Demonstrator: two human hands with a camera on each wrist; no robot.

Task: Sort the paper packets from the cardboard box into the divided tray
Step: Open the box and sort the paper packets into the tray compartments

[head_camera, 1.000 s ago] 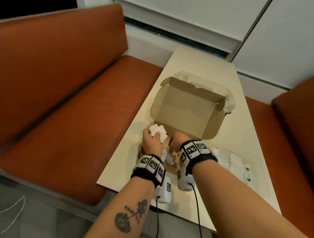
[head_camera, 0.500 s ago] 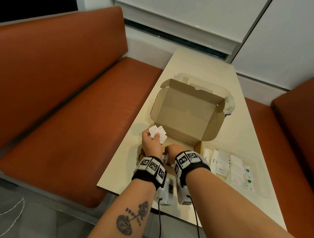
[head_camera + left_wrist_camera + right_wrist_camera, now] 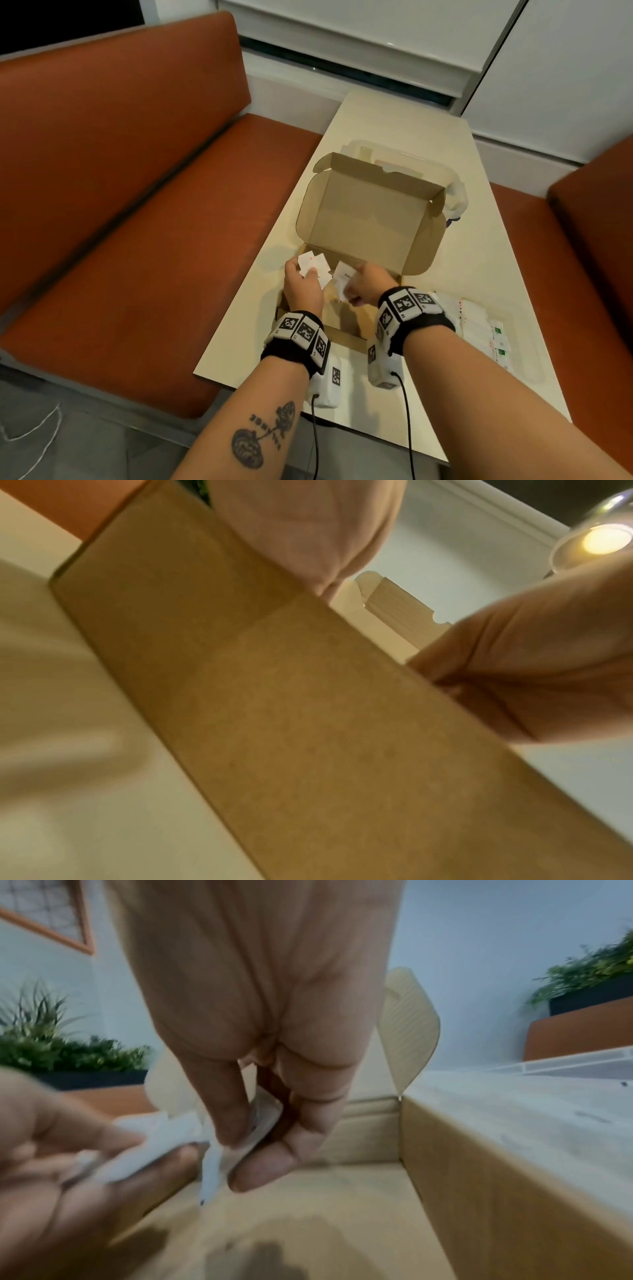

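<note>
Lifting a fresh packet [image 3: 343, 278] out of the cardboard box [image 3: 373, 219], my right hand [image 3: 368, 284] now pinches it between thumb and fingertips beside the left hand [image 3: 303, 286], which grips a small fan of packets [image 3: 313, 270] over the box's left edge. Half a second ago the right hand was down inside the box; now it is raised with paper in it. I judge the gathering nearly done, because the box floor looks bare. The divided tray [image 3: 479, 329] lies on the surface [image 3: 404, 130] to the right, already holding packets.
</note>
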